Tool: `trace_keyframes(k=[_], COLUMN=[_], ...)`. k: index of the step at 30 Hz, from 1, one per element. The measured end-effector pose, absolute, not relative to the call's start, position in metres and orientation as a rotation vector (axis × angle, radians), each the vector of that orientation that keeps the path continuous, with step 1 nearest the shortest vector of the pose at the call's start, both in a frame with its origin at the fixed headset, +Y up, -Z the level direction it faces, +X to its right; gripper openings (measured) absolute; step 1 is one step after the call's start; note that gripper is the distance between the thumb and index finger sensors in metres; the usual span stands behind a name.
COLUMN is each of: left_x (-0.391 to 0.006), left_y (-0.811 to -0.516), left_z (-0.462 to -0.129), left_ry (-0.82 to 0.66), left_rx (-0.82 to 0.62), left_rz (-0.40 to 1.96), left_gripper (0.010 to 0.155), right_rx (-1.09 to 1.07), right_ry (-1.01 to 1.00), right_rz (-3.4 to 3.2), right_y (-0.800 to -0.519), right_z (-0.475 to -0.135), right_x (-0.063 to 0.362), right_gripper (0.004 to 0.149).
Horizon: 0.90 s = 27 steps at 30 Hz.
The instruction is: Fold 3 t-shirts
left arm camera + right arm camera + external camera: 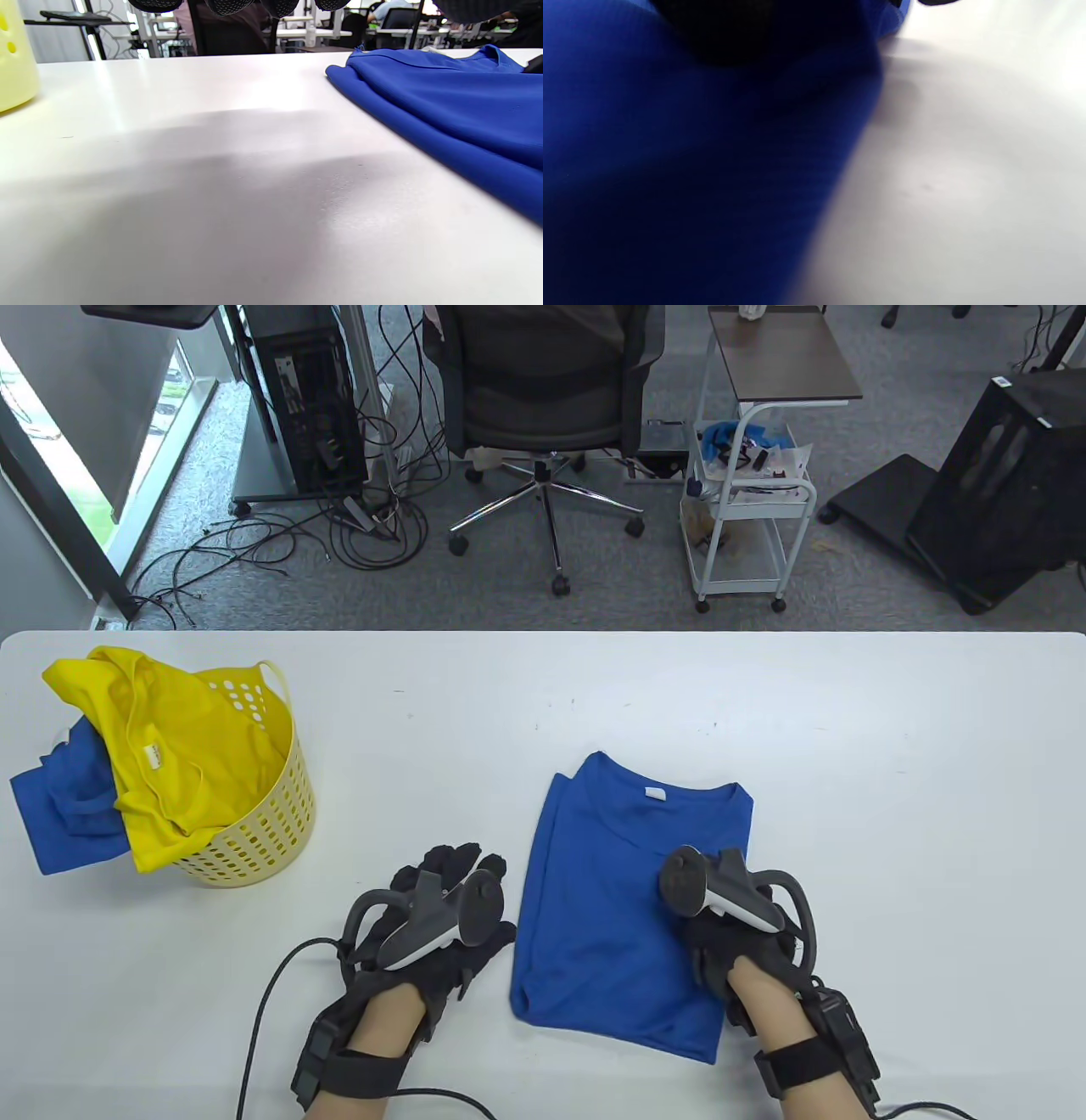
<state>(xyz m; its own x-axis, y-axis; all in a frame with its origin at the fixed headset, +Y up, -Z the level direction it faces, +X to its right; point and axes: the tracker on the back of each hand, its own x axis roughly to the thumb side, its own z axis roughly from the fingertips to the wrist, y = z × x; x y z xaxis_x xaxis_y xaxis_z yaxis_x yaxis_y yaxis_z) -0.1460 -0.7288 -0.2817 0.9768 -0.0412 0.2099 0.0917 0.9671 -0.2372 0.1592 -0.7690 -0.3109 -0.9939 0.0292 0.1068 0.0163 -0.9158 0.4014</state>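
- Blue t-shirt [619, 899] lying partly folded on the white table [764, 712], sleeves tucked in, collar toward the far edge.
- Right hand [730, 937] resting on the shirt's right side; fingers hidden under the tracker, so cannot tell whether straight or curled.
- Left hand [441, 916] flat on the table just beside the shirt's left edge, fingers straight, holding nothing.
- Yellow basket [263, 831] at far left, with a yellow t-shirt [170, 738] and another blue one [59, 806] draped over its rim.
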Motion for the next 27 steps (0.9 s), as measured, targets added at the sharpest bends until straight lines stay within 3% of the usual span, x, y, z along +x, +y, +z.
trace_keyframes(k=[4,10,15,21,27], left_x=[-0.147,-0.151,-0.157,-0.16,-0.163], left_y=[-0.731,-0.737,-0.738,-0.741,-0.74], left_z=[-0.282,-0.287,-0.288,-0.288,-0.289], left_ry=[-0.191,-0.168,-0.15,-0.138,-0.128], left_rx=[-0.254,-0.266,-0.274,-0.299,-0.3], left_rz=[-0.079,-0.098,-0.082,-0.079,-0.078], left_gripper=[0.083,0.086,0.087,0.09,0.089], right_rx=[0.148,0.224,0.316,0.22,0.141], right_ry=[0.641,0.324,0.539,0.807,0.817], right_rz=[3.088,2.981,2.963,2.906,2.856], right_y=[-0.768,-0.745,-0.76,-0.791,-0.795], right_z=[-0.311,-0.291,-0.276,-0.279,-0.291], right_x=[0.172,0.152,0.124,0.118,0.138], right_gripper=[0.064,0.073,0.087,0.087,0.087])
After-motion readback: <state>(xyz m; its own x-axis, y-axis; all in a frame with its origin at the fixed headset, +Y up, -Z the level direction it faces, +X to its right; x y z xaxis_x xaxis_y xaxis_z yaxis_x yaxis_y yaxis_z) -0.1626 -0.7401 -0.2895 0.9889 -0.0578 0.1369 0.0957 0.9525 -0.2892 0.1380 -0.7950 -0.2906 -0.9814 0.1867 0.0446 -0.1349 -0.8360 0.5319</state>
